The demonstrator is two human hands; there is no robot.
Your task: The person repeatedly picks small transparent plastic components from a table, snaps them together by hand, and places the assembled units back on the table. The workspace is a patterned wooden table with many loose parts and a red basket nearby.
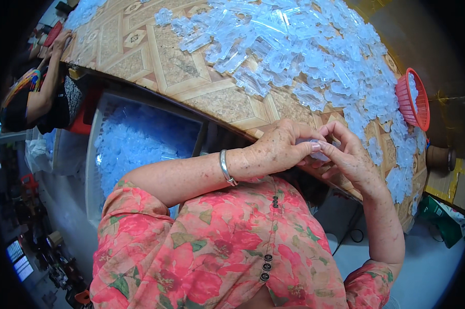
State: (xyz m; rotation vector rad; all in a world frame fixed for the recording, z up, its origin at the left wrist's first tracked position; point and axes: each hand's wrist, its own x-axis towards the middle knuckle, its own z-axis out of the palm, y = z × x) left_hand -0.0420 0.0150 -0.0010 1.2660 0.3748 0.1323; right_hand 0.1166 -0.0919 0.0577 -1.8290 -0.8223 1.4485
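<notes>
Both hands meet at the near edge of the patterned table (212, 98). Between them is a small clear plastic piece (320, 154), mostly covered by fingers. My left hand (279, 147), below a silver bangle, pinches it with thumb and forefinger. My right hand (350, 157) grips the same piece from the other side, thumb and fingers curled round it. Just beyond lies a wide pile of similar clear, bluish plastic pieces (304, 44), spread over the tabletop. The held piece's exact shape is hidden.
A pink-red plastic basket (407, 100) with clear pieces in it leans at the table's right side. A large white bin (96, 154) full of clear pieces stands at my left, below the table edge. Farther left, another person's arm (49, 87) reaches to the table.
</notes>
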